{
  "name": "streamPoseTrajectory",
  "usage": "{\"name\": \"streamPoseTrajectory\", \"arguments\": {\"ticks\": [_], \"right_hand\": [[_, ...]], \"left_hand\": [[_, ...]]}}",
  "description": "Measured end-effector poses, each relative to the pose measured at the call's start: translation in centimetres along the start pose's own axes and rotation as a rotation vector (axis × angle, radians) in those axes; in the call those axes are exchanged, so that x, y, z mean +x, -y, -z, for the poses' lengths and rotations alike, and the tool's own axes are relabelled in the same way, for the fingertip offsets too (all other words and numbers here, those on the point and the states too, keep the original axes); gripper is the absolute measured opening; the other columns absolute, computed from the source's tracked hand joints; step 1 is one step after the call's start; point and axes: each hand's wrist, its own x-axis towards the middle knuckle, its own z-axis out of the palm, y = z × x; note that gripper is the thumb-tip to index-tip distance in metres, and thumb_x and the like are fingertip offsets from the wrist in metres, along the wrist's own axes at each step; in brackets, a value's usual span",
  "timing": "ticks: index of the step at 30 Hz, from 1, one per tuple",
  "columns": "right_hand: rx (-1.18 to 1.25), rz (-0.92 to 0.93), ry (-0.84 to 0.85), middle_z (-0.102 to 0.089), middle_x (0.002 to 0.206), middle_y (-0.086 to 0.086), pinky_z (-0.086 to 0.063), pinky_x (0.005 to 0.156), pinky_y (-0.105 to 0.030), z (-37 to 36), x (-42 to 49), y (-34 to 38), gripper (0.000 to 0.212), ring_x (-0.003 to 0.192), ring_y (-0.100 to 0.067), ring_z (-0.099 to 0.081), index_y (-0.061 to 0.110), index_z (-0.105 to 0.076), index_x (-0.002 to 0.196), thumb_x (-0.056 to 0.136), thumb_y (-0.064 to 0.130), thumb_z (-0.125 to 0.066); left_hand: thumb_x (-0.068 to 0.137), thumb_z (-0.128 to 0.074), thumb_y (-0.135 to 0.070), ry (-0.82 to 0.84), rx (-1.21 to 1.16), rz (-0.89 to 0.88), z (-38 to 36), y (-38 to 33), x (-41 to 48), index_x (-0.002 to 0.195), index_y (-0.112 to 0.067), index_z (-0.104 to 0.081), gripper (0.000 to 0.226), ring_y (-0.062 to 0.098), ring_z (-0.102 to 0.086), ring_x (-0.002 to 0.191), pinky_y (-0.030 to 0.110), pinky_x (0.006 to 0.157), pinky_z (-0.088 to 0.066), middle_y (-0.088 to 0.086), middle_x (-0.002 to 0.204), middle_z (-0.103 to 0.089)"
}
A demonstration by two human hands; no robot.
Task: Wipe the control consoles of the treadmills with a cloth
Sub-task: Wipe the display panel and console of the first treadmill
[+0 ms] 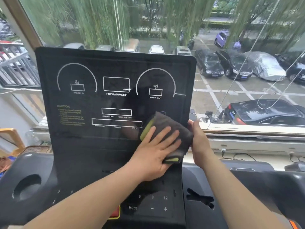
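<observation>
Your left hand [155,151] lies flat, fingers straight and spread. Your right hand [200,141] stands edge-on just beside it, its fingers hidden.

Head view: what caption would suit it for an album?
The left hand presses a grey cloth flat on the treadmill console while the right hand grips the console's right edge.

Glossy black plastic console [115,103], fuzzy grey cloth [171,129] (yellow-green edging), matt plastic cupholder [27,187].
</observation>
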Motion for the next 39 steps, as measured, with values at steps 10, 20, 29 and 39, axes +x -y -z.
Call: {"name": "streamPoseTrajectory", "arguments": {"ticks": [10, 20, 29, 39], "right_hand": [[-0.036, -0.001, -0.04, -0.073, 0.129, 0.011, -0.044, 0.11, -0.04, 0.3, 0.8, -0.6, 0.063, 0.127, -0.011, -0.063, 0.025, -0.062, 0.141, 0.11, 0.058, -0.018], [0.139, -0.074, -0.09, -0.079, 0.116, -0.005, -0.052, 0.092, -0.034, 1.3, 0.5, -0.5, 0.061, 0.115, -0.02, -0.07, 0.015, -0.071, 0.124, 0.108, 0.057, -0.029], [-0.06, 0.128, -0.091, -0.078, 0.116, -0.002, -0.053, 0.097, -0.038, -0.1, -0.1, -0.8, 0.033, 0.11, -0.017, -0.071, 0.014, -0.076, 0.117, 0.107, 0.032, -0.051], [-0.092, 0.251, -0.13, -0.052, 0.07, 0.007, -0.041, 0.072, -0.031, -0.6, -0.3, -1.6, 0.035, 0.069, -0.006, -0.048, 0.017, -0.055, 0.075, 0.109, 0.02, -0.05]], "left_hand": [[0.098, -0.036, -0.057, -0.273, 0.081, 0.327, 6.7, 6.1, 5.4, 0.163, -0.031, -0.03, 0.07, 0.025, -0.009, 0.161, 0.058, 0.128, -0.006, -0.005, 0.173, -0.016], [0.089, -0.056, -0.048, -0.019, 0.082, -0.143, 0.7, 1.2, 1.3, 0.161, -0.031, -0.036, 0.076, 0.019, -0.005, 0.161, 0.056, 0.128, -0.001, -0.009, 0.173, -0.018], [0.098, -0.043, -0.054, -0.25, 0.07, 0.209, 5.3, 6.3, 3.7, 0.163, -0.031, -0.031, 0.07, 0.022, -0.009, 0.161, 0.057, 0.128, -0.007, -0.006, 0.173, -0.016], [0.098, -0.048, -0.052, -0.014, -0.043, 0.066, 0.9, 1.9, -1.8, 0.163, -0.033, -0.029, 0.07, 0.017, 0.003, 0.161, 0.051, 0.129, 0.006, -0.012, 0.174, -0.008]]}}
